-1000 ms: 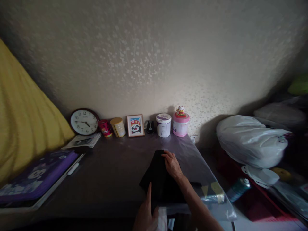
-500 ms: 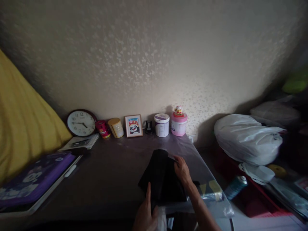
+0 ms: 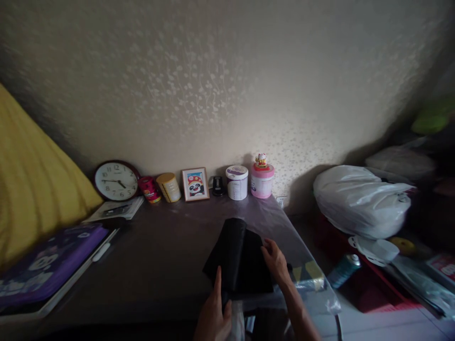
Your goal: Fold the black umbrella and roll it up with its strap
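Head view: our left hand [image 3: 213, 316] pinches the black item [image 3: 232, 255] by its near edge; our right hand [image 3: 276, 261] meets its right side, gripping or not, we cannot tell.

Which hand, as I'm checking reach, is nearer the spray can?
Right. The right hand is left of the spray can; the left hand is farther left and lower in view.

Round clock [image 3: 116, 181], framed panda picture [image 3: 195, 184], yellow curtain [image 3: 39, 189] — white bag [image 3: 360, 201] right.
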Available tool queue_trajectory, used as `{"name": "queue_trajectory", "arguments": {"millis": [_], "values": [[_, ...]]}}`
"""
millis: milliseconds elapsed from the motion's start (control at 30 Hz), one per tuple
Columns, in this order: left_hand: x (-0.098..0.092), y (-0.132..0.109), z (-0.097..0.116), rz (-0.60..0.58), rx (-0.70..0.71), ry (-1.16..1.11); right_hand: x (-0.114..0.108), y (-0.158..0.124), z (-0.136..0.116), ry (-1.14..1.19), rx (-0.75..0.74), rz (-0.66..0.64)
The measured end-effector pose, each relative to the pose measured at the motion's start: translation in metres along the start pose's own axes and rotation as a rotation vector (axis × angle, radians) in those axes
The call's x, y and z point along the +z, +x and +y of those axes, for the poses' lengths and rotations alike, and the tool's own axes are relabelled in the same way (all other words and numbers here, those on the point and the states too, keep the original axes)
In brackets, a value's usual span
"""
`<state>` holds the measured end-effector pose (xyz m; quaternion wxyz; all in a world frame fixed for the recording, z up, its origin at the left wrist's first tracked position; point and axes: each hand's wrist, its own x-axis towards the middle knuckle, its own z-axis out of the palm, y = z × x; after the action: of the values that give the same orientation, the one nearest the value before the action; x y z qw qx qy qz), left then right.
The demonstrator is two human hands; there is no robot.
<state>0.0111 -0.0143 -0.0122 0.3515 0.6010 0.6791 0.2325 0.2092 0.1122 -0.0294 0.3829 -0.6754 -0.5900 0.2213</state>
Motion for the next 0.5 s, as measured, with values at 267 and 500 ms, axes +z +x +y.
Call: {"name": "queue_trajectory", "arguments": {"millis": [267, 500], "values": [[0.0, -0.001, 0.002, -0.002, 0.014, 0.045, -0.003, 0.0, -0.009, -0.127, 0.002, -0.041], [0.0, -0.003, 0.004, 0.026, 0.013, 0.038, -0.006, 0.0, -0.013, -0.151, 0.02, -0.115]]}}
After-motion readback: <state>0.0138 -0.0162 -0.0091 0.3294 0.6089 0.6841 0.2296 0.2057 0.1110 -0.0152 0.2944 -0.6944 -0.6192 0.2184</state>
